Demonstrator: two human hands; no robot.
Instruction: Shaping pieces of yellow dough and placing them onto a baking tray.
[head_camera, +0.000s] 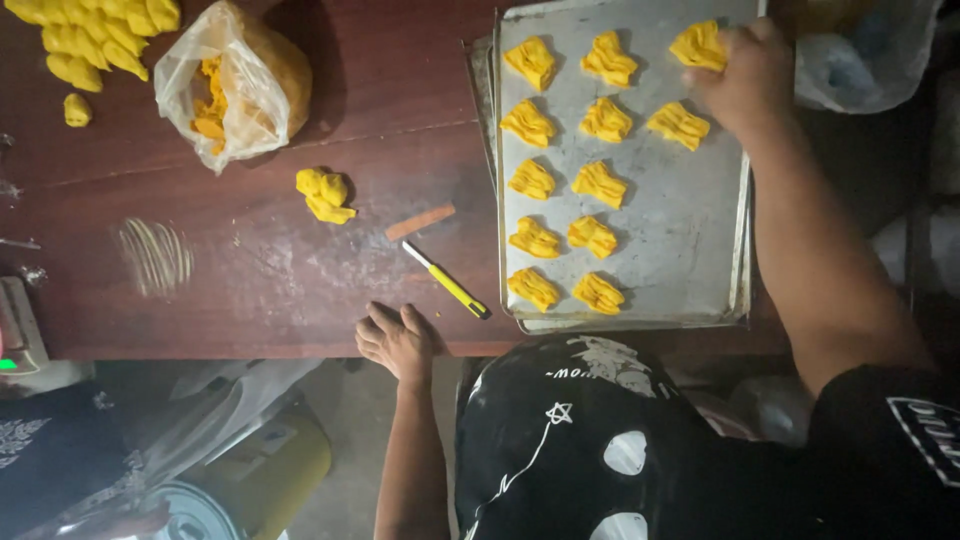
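Dark reddish-brown tabletop (250, 270), dimly lit, seen from the head view. Metal baking tray (690, 250): holds rows of folded yellow dough pieces (598, 184). Right hand (745, 80): over the tray's far corner, grip closed on one yellow dough piece (697, 45). Left hand (397, 343): flat on the tabletop's near edge, fingers spread, holding nothing. Clear plastic bag (240, 80): orange-yellow scraps inside. Loose dough lump (324, 194) beside it. Yellow-handled utility knife (447, 281) just left of the tray. Heap of dough strips (95, 35) at the far left corner.
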